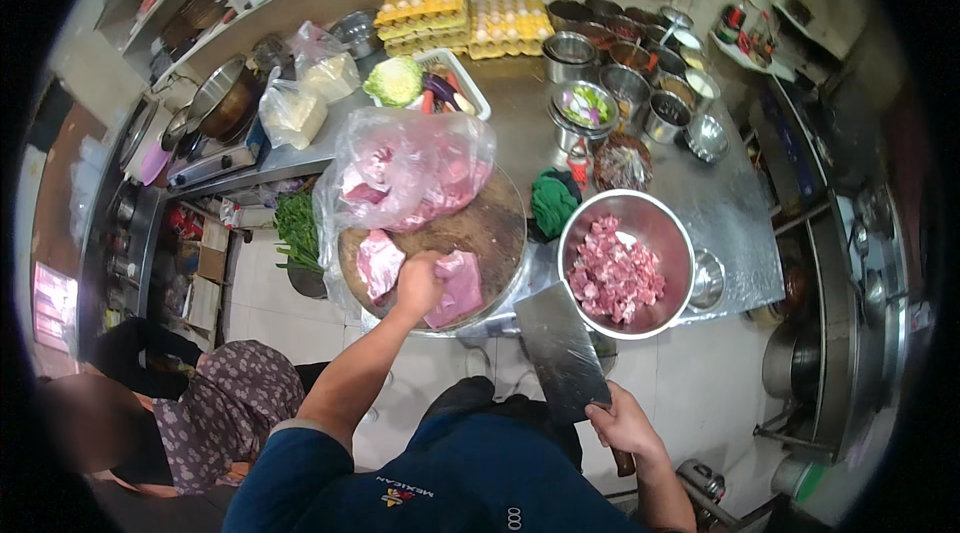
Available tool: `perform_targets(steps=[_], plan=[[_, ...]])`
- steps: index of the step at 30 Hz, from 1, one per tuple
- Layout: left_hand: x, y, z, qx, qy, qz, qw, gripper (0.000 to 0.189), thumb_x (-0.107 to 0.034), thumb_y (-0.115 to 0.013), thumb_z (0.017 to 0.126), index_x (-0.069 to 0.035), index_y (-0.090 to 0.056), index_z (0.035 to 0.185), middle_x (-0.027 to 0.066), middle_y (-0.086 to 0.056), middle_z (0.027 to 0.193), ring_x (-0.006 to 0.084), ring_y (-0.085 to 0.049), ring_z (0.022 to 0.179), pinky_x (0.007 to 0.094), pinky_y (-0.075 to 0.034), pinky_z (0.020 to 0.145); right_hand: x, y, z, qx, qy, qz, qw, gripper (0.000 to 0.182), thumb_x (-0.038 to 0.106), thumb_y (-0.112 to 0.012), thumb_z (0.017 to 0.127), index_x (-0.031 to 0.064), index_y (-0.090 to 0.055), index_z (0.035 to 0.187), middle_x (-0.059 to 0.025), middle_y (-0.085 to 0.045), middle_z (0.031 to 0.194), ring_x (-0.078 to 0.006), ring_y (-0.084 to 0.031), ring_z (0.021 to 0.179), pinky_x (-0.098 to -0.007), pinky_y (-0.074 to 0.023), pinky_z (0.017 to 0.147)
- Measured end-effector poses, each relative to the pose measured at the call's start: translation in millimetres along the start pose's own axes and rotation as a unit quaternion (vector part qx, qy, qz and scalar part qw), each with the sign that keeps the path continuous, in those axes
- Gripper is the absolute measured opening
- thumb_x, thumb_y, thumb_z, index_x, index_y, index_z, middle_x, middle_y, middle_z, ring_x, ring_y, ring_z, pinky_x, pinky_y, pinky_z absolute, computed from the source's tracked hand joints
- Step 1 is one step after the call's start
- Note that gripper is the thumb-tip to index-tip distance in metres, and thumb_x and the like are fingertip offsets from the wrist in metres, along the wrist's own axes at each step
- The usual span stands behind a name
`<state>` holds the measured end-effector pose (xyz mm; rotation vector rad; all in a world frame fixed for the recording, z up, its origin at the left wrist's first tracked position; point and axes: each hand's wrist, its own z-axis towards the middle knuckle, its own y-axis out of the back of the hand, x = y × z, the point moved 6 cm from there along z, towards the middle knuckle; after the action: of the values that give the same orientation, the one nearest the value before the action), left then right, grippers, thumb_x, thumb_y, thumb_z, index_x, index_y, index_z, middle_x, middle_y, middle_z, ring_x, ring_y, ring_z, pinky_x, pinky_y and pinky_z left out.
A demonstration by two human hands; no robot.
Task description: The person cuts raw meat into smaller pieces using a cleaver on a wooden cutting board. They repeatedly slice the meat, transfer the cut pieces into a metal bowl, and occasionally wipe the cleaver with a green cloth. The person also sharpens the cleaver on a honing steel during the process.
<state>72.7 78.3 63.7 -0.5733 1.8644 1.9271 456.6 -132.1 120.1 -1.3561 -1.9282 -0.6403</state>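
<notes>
My left hand (421, 284) rests on a slab of raw meat (458, 288) on the round wooden chopping block (499, 221); its fingertips are partly hidden, so I cannot tell whether they grip it. Another raw meat piece (379, 265) lies to its left. Behind them, a clear plastic bag (420, 165) holds large chunks of meat. In my right hand (626, 420) is the handle of a broad cleaver (562, 353), held off the block near the table edge. A steel bowl (681, 233) at the right contains cut meat pieces (615, 270).
A green cloth (555, 204) lies between block and bowl. Egg trays (510, 24), a vegetable basket (481, 106) and several steel containers (667, 116) stand farther back. A small steel bowl (707, 279) touches the table's right side. Another person (225, 413) is at the lower left.
</notes>
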Motion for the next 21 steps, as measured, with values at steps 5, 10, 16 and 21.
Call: perform_targets(steps=[5, 10, 16, 21], plan=[[120, 44, -7, -0.007, 0.264, -0.601, 0.754, 0.043, 0.007, -0.054, 0.083, 0.008, -0.064, 0.125, 0.0192, -0.072, 0.117, 0.0309, -0.073, 0.100, 0.0427, -0.062, 0.086, 47, -17, -8, -0.068, 0.027, 0.060, 0.995, 0.015, 0.003, -0.059, 0.100, -0.0002, -0.052, 0.114, -0.0008, -0.053, 0.065, -0.0100, -0.050, 0.046, -0.0277, -0.0415, 0.042], [130, 118, 1, 0.032, 0.187, -0.596, 0.780, 0.048, 0.004, -0.062, 0.083, 0.004, -0.059, 0.131, 0.0180, -0.069, 0.118, 0.0323, -0.071, 0.104, 0.0439, -0.060, 0.091, 74, -35, 2, -0.092, 0.049, 0.065, 0.992, 0.014, 0.003, -0.059, 0.102, 0.0008, -0.051, 0.113, -0.0009, -0.053, 0.066, -0.0095, -0.050, 0.046, -0.0273, -0.0414, 0.042], [92, 118, 6, -0.091, -0.018, -0.004, 0.996, 0.058, -0.008, -0.084, 0.070, -0.003, -0.064, 0.124, 0.0190, -0.066, 0.112, 0.0435, -0.060, 0.115, 0.0483, -0.049, 0.104, 85, -60, 23, -0.138, 0.047, 0.035, 0.989, 0.015, 0.004, -0.061, 0.101, 0.0022, -0.054, 0.114, 0.0000, -0.055, 0.071, -0.0088, -0.052, 0.050, -0.0280, -0.0434, 0.043], [39, 40, -1, 0.001, -0.099, -0.048, 0.994, 0.056, -0.026, -0.086, 0.071, -0.002, -0.068, 0.119, 0.0198, -0.066, 0.110, 0.0425, -0.062, 0.108, 0.0478, -0.051, 0.094, 85, -67, 43, -0.238, 0.114, -0.237, 0.935, 0.019, 0.009, -0.068, 0.096, -0.0027, -0.057, 0.107, -0.0217, -0.070, 0.077, -0.0410, -0.070, 0.071, -0.0497, -0.0534, 0.064]])
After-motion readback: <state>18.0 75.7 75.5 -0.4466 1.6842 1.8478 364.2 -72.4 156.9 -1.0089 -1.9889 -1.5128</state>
